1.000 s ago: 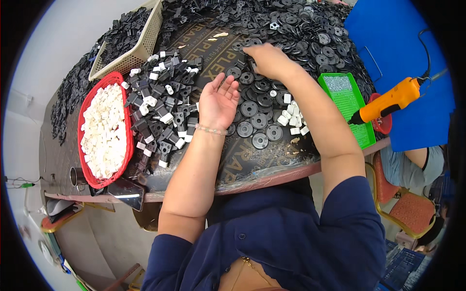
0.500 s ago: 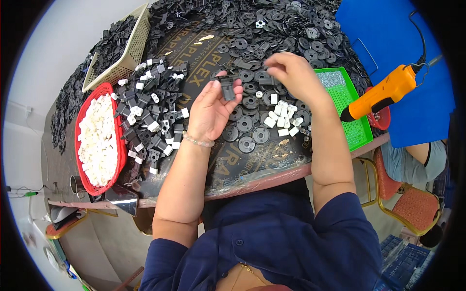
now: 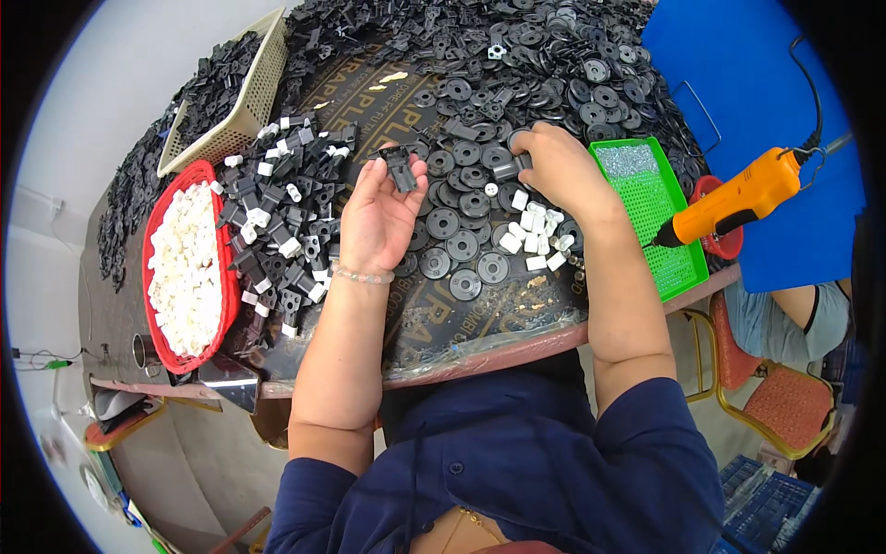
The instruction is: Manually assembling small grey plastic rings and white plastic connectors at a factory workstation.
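A red tray (image 3: 159, 305) of white pieces sat at the counter's left edge. Beside it, the left hand (image 3: 380, 217) lay palm up, fingers pinching a black clip (image 3: 400, 167). Right of that, the right hand (image 3: 560, 169) pinched a black piece (image 3: 509, 170) above black discs (image 3: 461, 247), near an orange screwdriver (image 3: 734, 198).

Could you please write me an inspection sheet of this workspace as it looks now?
Surface: table under a printed dark sheet.
Job's things: black bracket in left hand; black part in right hand; black discs; white clips.
Clutter: red basket, beige basket, green tray, orange screwdriver.
Grippers: both hands hold parts.
Cables: black cord on the screwdriver.
Surroundings: blue board, chair.
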The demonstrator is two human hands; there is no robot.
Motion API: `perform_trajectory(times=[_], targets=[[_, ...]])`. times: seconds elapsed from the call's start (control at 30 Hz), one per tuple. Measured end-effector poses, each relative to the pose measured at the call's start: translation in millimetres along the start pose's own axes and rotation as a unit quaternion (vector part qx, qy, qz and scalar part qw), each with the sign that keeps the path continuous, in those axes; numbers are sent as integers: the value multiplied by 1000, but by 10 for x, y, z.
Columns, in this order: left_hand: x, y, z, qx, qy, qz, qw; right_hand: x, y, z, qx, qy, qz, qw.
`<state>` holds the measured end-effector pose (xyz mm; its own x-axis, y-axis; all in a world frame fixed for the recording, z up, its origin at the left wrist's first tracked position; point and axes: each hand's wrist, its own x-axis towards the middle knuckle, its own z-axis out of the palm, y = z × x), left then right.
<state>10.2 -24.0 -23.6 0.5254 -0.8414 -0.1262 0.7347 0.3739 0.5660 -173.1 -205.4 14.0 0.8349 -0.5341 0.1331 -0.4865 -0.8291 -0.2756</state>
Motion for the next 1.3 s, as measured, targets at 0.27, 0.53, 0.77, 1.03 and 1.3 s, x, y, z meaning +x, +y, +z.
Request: perform_trajectory(times=[0.27,0.53,0.77,1.03,1.3], targets=[[-4,-13,-12,-37,34,-24,998,470,66,47,-28,97,58,993],[-25,-5,22,-29,26,-37,999,985,235,291,-76,173,47,981],[-114,-55,106,22,-7,-5,1000,315,-705,27,333,166,-40,927],[-132,-95,179,63,-52,4,997,-87,-651,157,282,156,-168,932],[-150,-100,173,87,-71,-9,994,-86,-661,113,318,182,-184,912]])
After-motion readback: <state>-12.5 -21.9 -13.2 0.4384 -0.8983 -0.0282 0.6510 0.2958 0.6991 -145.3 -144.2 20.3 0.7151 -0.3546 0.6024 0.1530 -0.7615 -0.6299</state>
